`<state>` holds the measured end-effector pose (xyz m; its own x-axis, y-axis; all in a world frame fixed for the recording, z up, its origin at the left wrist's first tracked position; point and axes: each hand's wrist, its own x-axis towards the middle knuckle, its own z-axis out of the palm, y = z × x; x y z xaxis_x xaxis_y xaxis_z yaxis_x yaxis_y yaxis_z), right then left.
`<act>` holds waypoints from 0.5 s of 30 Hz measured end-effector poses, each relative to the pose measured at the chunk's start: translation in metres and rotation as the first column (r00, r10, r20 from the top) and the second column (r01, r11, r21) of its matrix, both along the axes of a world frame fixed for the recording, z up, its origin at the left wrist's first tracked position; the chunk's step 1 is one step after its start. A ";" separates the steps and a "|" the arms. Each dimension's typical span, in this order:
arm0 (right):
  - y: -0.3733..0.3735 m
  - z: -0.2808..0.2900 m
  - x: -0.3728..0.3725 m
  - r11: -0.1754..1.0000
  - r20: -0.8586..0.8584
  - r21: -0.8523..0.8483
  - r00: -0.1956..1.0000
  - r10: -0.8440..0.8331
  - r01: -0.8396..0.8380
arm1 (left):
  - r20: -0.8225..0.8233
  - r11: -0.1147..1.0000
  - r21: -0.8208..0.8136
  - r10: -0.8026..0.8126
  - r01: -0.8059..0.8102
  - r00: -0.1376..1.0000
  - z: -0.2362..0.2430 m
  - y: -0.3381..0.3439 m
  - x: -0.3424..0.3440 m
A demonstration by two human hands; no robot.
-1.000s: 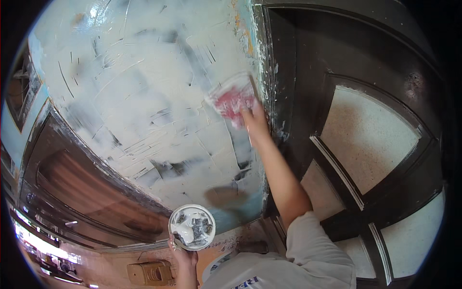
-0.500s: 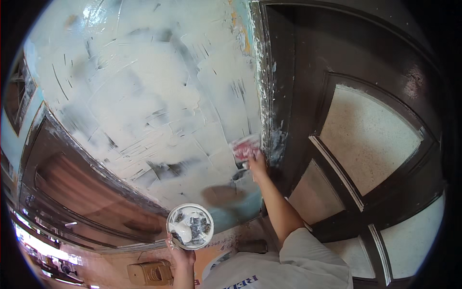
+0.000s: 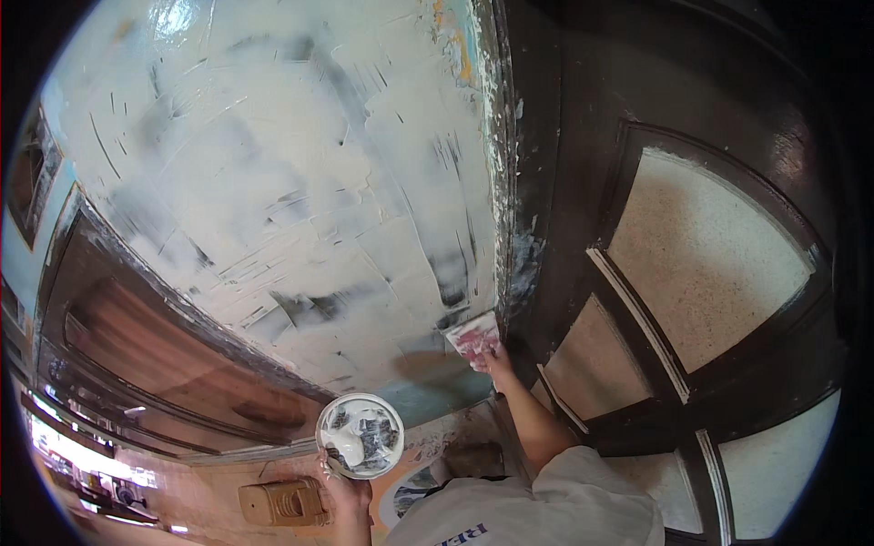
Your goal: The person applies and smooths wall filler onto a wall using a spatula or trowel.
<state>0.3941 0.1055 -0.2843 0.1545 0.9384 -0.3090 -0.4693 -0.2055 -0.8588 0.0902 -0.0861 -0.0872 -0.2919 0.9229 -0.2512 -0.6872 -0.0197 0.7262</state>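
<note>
My left hand [image 3: 344, 490] grips a round tub [image 3: 401, 437] from below and its left side. White putty [image 3: 350, 448] lies in the tub, with dark patches showing between the smears. My right hand [image 3: 496, 360] is closed on a putty knife [image 3: 473, 337], whose reddish blade is smeared white. The blade lies against the lower right of the wall [image 3: 282, 173], beside the dark door frame [image 3: 503, 227]. Uneven white putty covers most of the wall, with grey streaks and ridges. Below the blade a bluish strip [image 3: 446, 396] of wall shows.
A dark door [image 3: 583, 82] with pale panels stands close on the right. At the left is a brown, wood-framed panel [image 3: 182, 337]. A brown plastic stool [image 3: 280, 502] stands on the floor at lower left, and a dark object [image 3: 473, 460] lies near the wall's foot.
My right hand has moved the putty knife down the wall along the door frame. A dark streak shows where the blade was. My left hand and the tub sit slightly lower in view.
</note>
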 end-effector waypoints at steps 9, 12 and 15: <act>0.064 0.187 -0.013 0.900 0.175 0.425 0.966 -0.190 0.101 | 0.070 0.998 -0.047 -0.048 0.052 0.996 -0.012 0.004 0.017; 0.083 0.175 -0.016 0.928 0.319 0.327 0.903 -0.288 0.180 | 0.027 0.995 -0.090 -0.035 0.037 0.999 -0.007 0.005 0.025; 0.104 0.111 0.003 0.874 0.454 0.387 0.764 -0.458 0.294 | 0.037 0.991 -0.076 -0.110 0.113 0.993 -0.010 0.011 0.029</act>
